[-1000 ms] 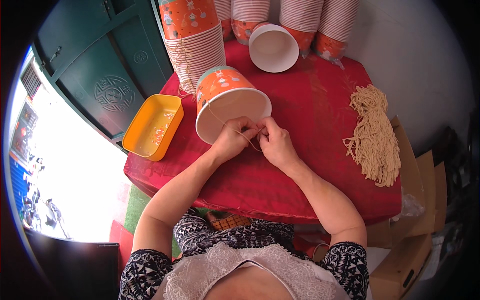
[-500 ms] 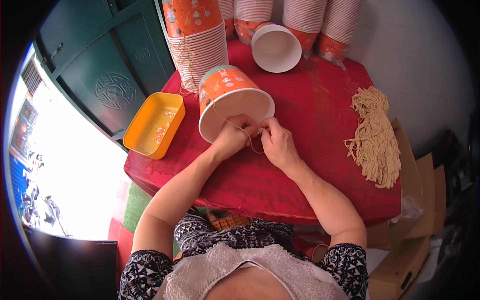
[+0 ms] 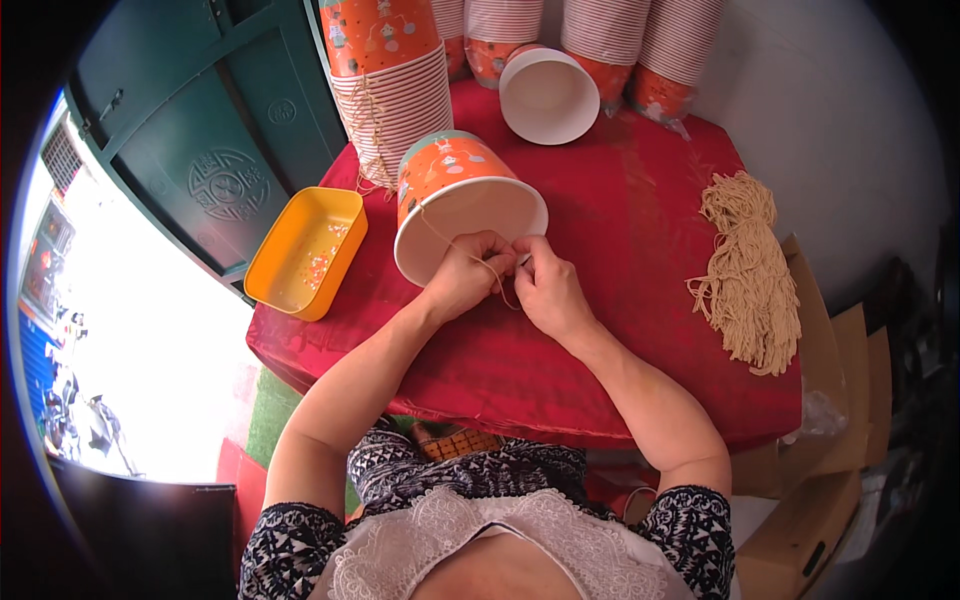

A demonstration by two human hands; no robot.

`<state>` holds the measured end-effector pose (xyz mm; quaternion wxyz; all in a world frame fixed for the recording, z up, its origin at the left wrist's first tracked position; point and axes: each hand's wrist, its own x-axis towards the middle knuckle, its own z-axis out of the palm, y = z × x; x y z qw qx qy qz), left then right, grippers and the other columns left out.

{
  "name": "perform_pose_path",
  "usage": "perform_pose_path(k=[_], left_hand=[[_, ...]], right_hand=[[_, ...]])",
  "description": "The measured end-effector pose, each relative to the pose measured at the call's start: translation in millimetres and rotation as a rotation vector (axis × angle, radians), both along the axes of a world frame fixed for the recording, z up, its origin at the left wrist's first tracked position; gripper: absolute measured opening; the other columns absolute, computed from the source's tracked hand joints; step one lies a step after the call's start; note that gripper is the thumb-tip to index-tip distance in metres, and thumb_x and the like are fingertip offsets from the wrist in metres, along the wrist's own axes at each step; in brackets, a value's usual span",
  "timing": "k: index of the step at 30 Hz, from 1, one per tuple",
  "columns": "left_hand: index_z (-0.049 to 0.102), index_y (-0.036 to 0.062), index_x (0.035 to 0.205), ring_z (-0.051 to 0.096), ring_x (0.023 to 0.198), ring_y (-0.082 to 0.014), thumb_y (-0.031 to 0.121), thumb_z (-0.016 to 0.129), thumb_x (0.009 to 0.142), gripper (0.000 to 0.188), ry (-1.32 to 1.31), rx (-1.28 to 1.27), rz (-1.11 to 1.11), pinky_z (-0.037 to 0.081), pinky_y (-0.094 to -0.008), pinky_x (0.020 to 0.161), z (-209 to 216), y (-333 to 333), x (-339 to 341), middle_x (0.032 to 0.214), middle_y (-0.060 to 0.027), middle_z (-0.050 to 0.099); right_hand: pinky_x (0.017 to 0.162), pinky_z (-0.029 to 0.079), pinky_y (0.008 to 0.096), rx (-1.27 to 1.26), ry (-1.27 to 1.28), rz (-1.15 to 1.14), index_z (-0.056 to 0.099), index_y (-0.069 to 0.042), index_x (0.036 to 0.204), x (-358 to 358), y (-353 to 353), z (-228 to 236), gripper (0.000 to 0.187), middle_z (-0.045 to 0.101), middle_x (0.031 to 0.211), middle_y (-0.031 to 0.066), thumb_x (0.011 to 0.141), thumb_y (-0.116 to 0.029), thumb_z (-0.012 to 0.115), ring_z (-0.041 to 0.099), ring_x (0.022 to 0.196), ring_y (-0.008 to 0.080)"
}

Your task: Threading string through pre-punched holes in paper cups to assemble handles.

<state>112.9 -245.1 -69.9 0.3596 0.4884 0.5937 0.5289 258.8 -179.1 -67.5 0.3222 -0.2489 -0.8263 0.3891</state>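
Cord (image 3: pixel 437 231): beige, thin. It leaves the wall of an orange bucket (image 3: pixel 455 168) just by the rim on the left, crosses the mouth, passes over the left hand (image 3: pixel 466 270) and drops in a small loop below the fingers. The bucket lies tipped over at the middle of the worktop (image 3: pixel 640 340), mouth toward the person.

Left hand: thumb and fingers pinched on the cord in front of the bucket's lower rim. Right hand (image 3: pixel 550 290): fingertips drawn together beside the left's, apparently on the same cord; a pale bit (image 3: pixel 524 259) shows there, too small to identify.

Handling, my judgement: a pinch close to the cord's end should give the best control. Leave slack between rim and fingers, since a hard tug could tear the paper wall or roll the bucket. Keep the hanging loop clear of the fingers so that it cannot snag.

Around: yellow tray (image 3: pixel 338 272) with small white and reddish bits, left of the bucket; stack of nested buckets (image 3: pixel 400 110) behind it, cords hanging down its side; white-lined bucket (image 3: pixel 550 97) farther back; bundle of beige cords (image 3: pixel 752 290) at the right, well apart from both hands.
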Motion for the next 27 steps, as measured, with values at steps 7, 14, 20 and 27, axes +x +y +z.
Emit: perform_pose_path(k=[7,14,20,27], left_hand=[[0.061,0.0009,0.089,0.049,0.056,-0.007,0.01,0.06,0.094,0.011,-0.024,-0.011,0.017,0.038,-0.0216,0.047,0.1,1.0,1.1,0.071,-0.0012,0.057],[0.06,-0.0026,0.085,0.051,0.053,-0.0091,0.007,0.059,0.091,0.011,-0.064,-0.015,0.075,0.041,-0.0246,0.046,4.1,0.5,3.0,0.069,-0.0038,0.058],[0.061,0.0012,0.09,0.05,0.055,-0.0065,0.01,0.058,0.094,0.01,-0.059,-0.023,0.047,0.037,-0.02,0.043,0.4,0.4,0.1,0.072,-0.0018,0.057],[0.061,0.0005,0.093,0.051,0.055,-0.0068,0.01,0.056,0.095,0.011,-0.04,-0.002,0.041,0.038,-0.0199,0.045,-3.1,2.1,-0.2,0.073,-0.0018,0.057]], right_hand=[[0.064,0.052,0.0509,0.218,0.013,-0.042,0.049,0.003,0.1,-1.3,8.0,-12.5,0.011,0.064,0.077,0.0263,0.091,-0.004,0.051,0.065,0.076,0.0439],[0.061,0.052,0.0503,0.259,-0.027,-0.015,0.051,0.001,0.095,-0.3,8.0,-9.7,0.013,0.064,0.073,0.0247,0.093,-0.011,0.056,0.066,0.072,0.042],[0.06,0.052,0.048,0.287,-0.017,-0.046,0.056,-0.001,0.091,-1.3,6.8,-8.8,0.013,0.067,0.075,0.0197,0.09,-0.013,0.061,0.067,0.07,0.0387],[0.059,0.052,0.046,0.311,0.013,-0.093,0.059,-0.003,0.088,-4.4,7.1,-12.1,0.012,0.067,0.073,0.0174,0.089,-0.014,0.063,0.067,0.068,0.0366]])
